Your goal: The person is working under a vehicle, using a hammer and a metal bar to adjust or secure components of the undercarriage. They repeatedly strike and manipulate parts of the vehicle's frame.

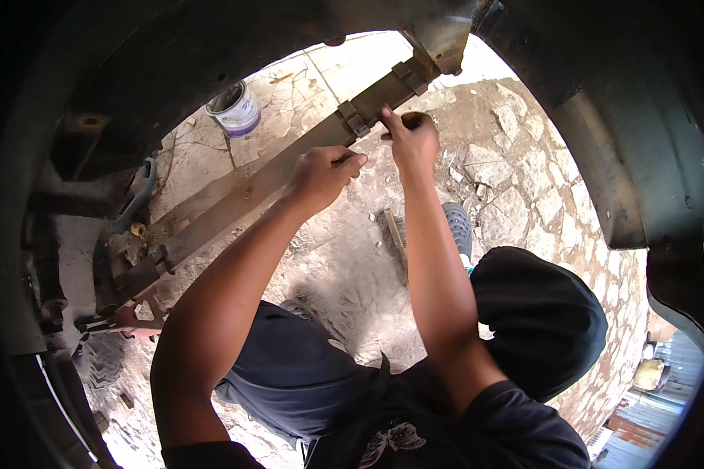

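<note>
A long flat steel leaf spring (270,173) runs slantwise from the lower left to the upper right, under a dark vehicle body. Two metal clips, a nearer clip (353,117) and a farther clip (407,76), wrap its upper part. Against the lower edge of the spring, my left hand (326,176) is closed with its fingers curled; whatever lies in them is hidden. My right hand (416,139) is by the nearer clip, one digit pointing up against the spring. Its other fingers curl round a dark spot that I cannot make out.
Dark vehicle panels (641,102) curve around both sides and overhead. A paint can (235,109) stands on the paving beyond the spring. A piece of wood (396,233) lies on the dusty ground near my shoe (458,228). Corrugated metal sheets (649,418) are at the lower right.
</note>
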Tool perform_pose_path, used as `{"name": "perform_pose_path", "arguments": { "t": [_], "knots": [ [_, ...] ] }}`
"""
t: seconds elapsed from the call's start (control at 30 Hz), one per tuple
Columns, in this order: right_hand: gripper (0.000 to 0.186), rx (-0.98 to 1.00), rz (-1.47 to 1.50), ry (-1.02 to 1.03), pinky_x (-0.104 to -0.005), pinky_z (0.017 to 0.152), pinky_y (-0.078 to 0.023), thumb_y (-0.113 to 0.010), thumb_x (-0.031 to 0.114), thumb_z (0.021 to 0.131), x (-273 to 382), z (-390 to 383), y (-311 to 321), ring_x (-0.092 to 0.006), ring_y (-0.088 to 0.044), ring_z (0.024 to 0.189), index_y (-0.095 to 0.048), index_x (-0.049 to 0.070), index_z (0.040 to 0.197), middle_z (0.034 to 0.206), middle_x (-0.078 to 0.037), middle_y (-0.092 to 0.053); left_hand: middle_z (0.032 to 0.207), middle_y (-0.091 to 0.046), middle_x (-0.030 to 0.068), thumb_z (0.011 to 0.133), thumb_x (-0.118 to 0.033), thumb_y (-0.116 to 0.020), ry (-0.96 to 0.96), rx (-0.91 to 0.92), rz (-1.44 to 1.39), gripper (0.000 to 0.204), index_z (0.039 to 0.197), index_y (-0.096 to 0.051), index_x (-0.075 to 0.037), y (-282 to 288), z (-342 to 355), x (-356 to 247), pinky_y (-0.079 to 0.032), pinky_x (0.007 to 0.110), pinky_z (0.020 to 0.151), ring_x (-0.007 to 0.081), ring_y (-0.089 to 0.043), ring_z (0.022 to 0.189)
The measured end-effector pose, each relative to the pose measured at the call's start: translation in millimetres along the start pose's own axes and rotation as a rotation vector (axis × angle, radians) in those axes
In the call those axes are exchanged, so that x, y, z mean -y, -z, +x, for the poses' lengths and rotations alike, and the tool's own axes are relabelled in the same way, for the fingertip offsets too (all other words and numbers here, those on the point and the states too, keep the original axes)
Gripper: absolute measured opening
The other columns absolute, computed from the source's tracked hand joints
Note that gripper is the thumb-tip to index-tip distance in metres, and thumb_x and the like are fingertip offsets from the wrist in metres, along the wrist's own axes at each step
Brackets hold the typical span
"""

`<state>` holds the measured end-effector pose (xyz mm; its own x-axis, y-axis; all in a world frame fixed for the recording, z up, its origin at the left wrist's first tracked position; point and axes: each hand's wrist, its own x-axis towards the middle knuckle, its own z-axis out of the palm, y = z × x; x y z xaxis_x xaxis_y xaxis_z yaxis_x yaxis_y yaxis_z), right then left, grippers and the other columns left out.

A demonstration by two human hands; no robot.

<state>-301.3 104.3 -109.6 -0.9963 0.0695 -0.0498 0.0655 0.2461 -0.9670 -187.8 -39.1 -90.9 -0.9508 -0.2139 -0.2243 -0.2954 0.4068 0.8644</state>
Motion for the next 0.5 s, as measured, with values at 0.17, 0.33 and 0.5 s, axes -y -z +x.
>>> {"name": "perform_pose_path", "arguments": {
  "t": [0.17,0.33,0.5],
  "knots": [
    [0.097,-0.140,-0.234,-0.064,-0.0448,0.101,-0.050,-0.094,0.047,0.065,-6.0,28.2,-28.1,-0.0428,-0.065,0.113,-0.047,-0.008,0.131,0.115,-0.028,-0.067,0.087,-0.075,0.0046,0.097,-0.032,-0.070,-0.043,0.055,-0.058,0.035,0.111,-0.075,-0.001,9.2,-8.5,1.0,-0.056,0.028,0.072,0.0101,-0.067,0.077],
    [0.129,-0.167,-0.142,-0.086,-0.0428,0.112,-0.046,-0.095,0.046,0.061,10.0,42.7,-53.1,-0.0437,-0.054,0.130,-0.022,-0.007,0.153,0.142,-0.033,-0.046,0.088,-0.077,0.0062,0.095,-0.032,-0.070,-0.063,0.056,-0.182,0.033,0.108,-0.077,-0.003,13.2,-7.3,4.1,-0.056,0.029,0.074,0.0111,-0.071,0.077],
    [0.136,-0.204,-0.204,-0.147,-0.0454,0.116,-0.041,-0.095,0.047,0.061,-6.1,1.3,-53.7,-0.0454,-0.046,0.137,-0.015,-0.007,0.156,0.151,-0.034,-0.033,0.092,-0.075,0.0055,0.096,-0.028,-0.071,0.016,0.047,-0.166,0.032,0.112,-0.074,0.000,39.1,-16.5,0.6,-0.055,0.027,0.074,0.0103,-0.068,0.079]
  ]
}}
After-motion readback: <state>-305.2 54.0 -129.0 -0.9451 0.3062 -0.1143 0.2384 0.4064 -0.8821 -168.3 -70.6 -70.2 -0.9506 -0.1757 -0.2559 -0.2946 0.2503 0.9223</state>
